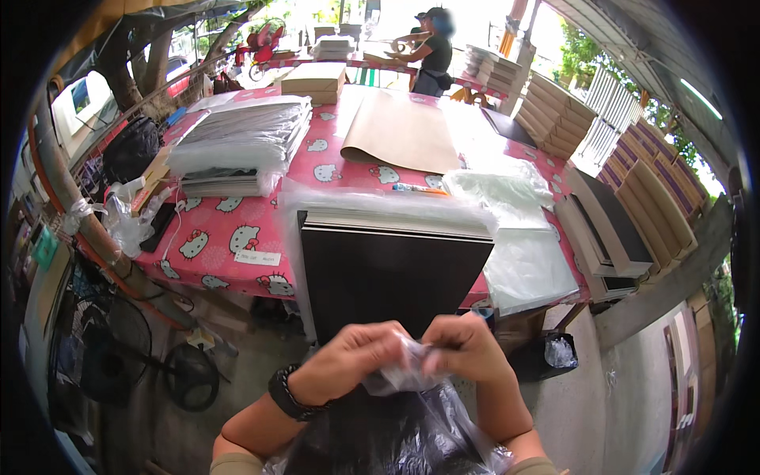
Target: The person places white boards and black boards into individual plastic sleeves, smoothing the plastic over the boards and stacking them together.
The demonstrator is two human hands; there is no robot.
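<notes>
"Firstly, where is the work located, and how is the grip set?"

"Clear plastic film (397,378) is held in front of the black stack (388,277). It is bunched and pinched by the left hand (352,362) and the right hand (469,348); the fingers of each grip are curled tight, and the hands are brought close together."

"How much is completed?"

"Partial completion is judged. The black stack is stood at the near edge of the worktop (215,241), with loose clear wrapping (290,237) around its left side. A second stack (241,136), farther left, is covered with plastic. The held film is not yet spread flat, so its handling is judged unfinished. Clear sleeves (526,267) are laid at the right, untouched. Whether any wrapping is sealed cannot be told."
</notes>
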